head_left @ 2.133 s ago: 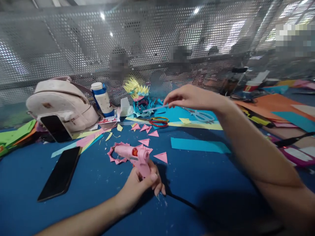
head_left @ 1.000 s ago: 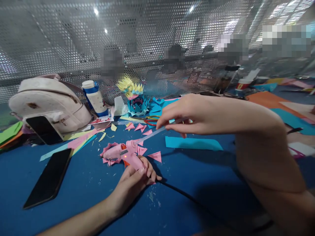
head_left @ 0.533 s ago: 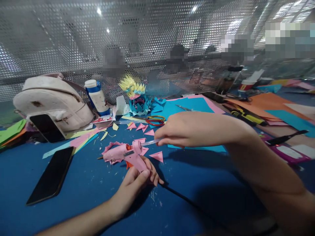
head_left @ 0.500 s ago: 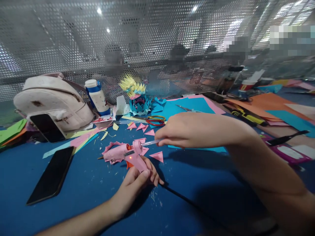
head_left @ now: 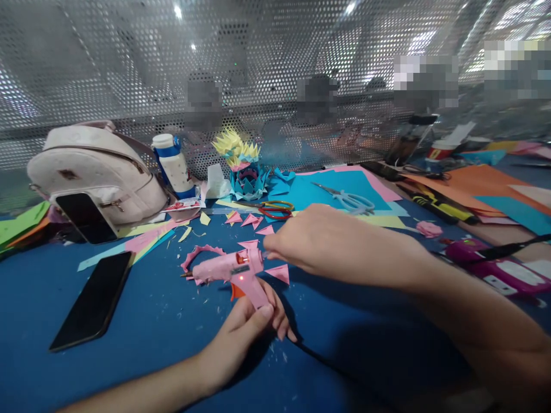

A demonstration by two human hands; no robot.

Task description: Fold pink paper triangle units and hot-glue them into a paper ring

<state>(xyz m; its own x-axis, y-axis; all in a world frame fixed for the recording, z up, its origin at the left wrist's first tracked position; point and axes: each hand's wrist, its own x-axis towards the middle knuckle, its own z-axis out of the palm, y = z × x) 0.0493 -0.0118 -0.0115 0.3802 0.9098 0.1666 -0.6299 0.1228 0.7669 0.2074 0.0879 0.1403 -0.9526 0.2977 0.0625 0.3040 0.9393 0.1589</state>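
My left hand (head_left: pixel 258 315) is closed round the handle of a pink glue gun (head_left: pixel 228 267), whose nozzle points left and whose small light glows orange. At the back of the gun, my right hand (head_left: pixel 310 238) pinches the short end of a clear glue stick (head_left: pixel 267 254); most of the stick is hidden inside the gun. Behind the gun's barrel lies a scalloped pink paper ring (head_left: pixel 188 261). Several folded pink paper triangles (head_left: pixel 279 273) are scattered just beyond my hands. A black cord runs from the gun's handle toward the lower right.
Red-and-yellow scissors (head_left: pixel 278 209) and pale blue scissors (head_left: pixel 353 202) lie farther back near blue paper (head_left: pixel 297 189). A folded-paper model (head_left: pixel 247 180) stands by a bottle (head_left: pixel 176 172) and backpack (head_left: pixel 94 172). A black phone (head_left: pixel 94 301) lies left; a purple device (head_left: pixel 495 269) sits right.
My right hand has moved closer to the back of the glue gun, and the glue stick has gone farther in, with less showing. My left hand keeps its hold. The view has shifted slightly.
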